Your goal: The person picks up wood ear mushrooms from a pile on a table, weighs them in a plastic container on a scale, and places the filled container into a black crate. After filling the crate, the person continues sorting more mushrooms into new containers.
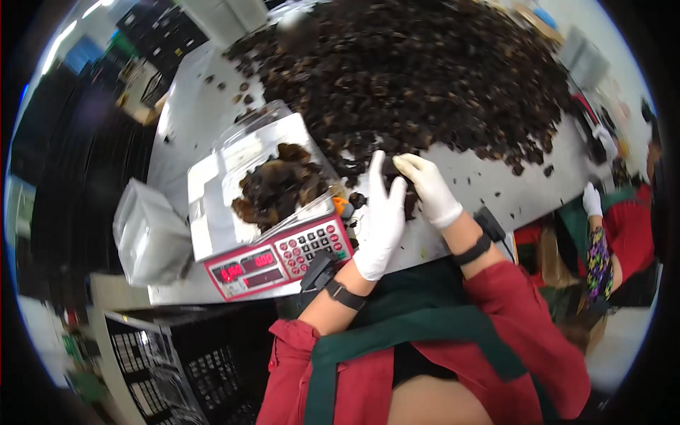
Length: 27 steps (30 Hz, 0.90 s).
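Observation:
Both hands wear white gloves and are close together over the metal table's near part. My left hand (382, 223) points away from me, its thumb and fingers apart, with dark pieces beside and behind it. Fingers pinched, my right hand (428, 188) is just to the right, by a small dark piece (409, 202); whether it grips that piece is unclear. Left of my hands a red and white digital scale (312, 248) bears a clear plastic tray holding dark brown, fungus-like pieces (280, 188). Its red digits are lit.
A large heap of dark pieces (425, 71) covers the table's far side. Stacked clear plastic trays (149, 234) stand left of the scale. Black crates (191, 361) are below the table's left front edge. Another person's gloved hand (592, 200) is at the right.

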{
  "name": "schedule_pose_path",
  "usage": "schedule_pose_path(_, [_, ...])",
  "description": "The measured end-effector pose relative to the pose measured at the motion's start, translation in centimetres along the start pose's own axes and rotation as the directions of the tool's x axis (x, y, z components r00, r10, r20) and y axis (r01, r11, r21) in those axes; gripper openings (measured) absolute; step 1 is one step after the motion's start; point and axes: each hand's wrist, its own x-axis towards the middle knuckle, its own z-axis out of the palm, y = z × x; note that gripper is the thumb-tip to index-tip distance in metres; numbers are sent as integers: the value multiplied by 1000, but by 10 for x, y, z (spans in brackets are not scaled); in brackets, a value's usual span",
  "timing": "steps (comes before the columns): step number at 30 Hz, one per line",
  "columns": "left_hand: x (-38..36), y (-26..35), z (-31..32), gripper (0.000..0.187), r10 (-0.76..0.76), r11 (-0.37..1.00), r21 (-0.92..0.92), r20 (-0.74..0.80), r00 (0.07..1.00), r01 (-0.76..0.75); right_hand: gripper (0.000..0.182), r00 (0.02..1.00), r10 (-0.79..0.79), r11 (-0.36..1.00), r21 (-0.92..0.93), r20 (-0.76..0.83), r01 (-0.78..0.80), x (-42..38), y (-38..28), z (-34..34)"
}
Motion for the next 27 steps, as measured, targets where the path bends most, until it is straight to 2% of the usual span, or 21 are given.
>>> schedule_pose_path(1, [-4,11,1,61,0,987,161,-7,1000,1,17,999,4,1000,-19,-43,-5,-8,0,2])
schedule_pose_path(2, [-8,13,4,62,-51,998,-23,-6,999,51,17,996,11,999,-38,-89,-14,-14,0,3])
schedule_pose_path(4, [-11,12,6,62,-65,952,-298,17,998,67,15,997,-13,990,-139,-80,2,-18,-2,4])
schedule_pose_path(5, [-15,15,3,63,-49,963,-264,-10,999,44,14,998,-19,988,-151,-53,11,-24,-9,10])
schedule_pose_path(6, [-19,18,-3,63,-45,948,-314,5,999,45,13,999,-32,987,-161,-32,26,-31,-18,18])
schedule_pose_path(8, [-32,38,-11,64,8,957,-291,-26,1000,-15,11,987,-157,935,-315,38,161,-34,-23,24])
schedule_pose_path(9, [-38,57,-18,64,56,995,-76,-43,997,-59,10,984,-151,947,-273,89,170,-34,-33,32])
schedule_pose_path(10, [-41,74,-26,64,58,996,-69,-56,997,-62,10,980,-147,957,-233,136,176,-36,-47,40])
schedule_pose_path(12, [-42,100,-47,64,165,970,189,-62,984,-151,10,961,-97,964,-217,258,155,-33,-74,57])
schedule_pose_path(13, [-36,103,-65,65,337,862,406,-10,942,-304,11,959,-67,965,-226,275,132,-28,-82,68])
schedule_pose_path(14, [-34,110,-79,63,410,763,544,11,912,-349,12,925,-143,971,-130,352,200,-22,-86,78])
schedule_pose_path(15, [-35,122,-89,62,378,766,570,-26,926,-297,12,919,-126,968,-155,373,195,-16,-91,88])
schedule_pose_path(16, [-30,127,-101,61,495,664,649,-9,869,-372,12,914,-106,965,-181,391,189,-9,-96,97])
schedule_pose_path(17, [-30,136,-109,60,549,580,726,-15,836,-369,13,902,-137,964,-155,410,217,-2,-99,106])
schedule_pose_path(18, [-31,139,-121,58,541,558,768,-49,840,-315,14,889,-164,963,-127,428,239,6,-100,114])
schedule_pose_path(19, [-27,139,-134,55,586,476,823,-33,809,-311,17,899,-149,959,-163,411,233,14,-98,120])
schedule_pose_path(20, [-30,141,-145,51,634,419,860,-46,772,-293,18,848,-342,871,-203,404,448,26,-82,126])
schedule_pose_path(22, [-27,133,-163,46,634,478,836,-117,765,-268,18,781,-493,708,-345,384,616,41,-74,132])
schedule_pose_path(23, [-26,126,-172,46,633,478,833,-106,767,-279,11,744,-529,601,-438,408,668,47,-66,133])
schedule_pose_path(26, [-24,112,-186,41,527,494,821,-23,850,-285,13,715,-406,357,-622,569,697,53,-55,129])
schedule_pose_path(27, [-25,115,-186,42,532,493,819,-17,846,-294,17,737,-367,359,-644,568,675,53,-59,129])
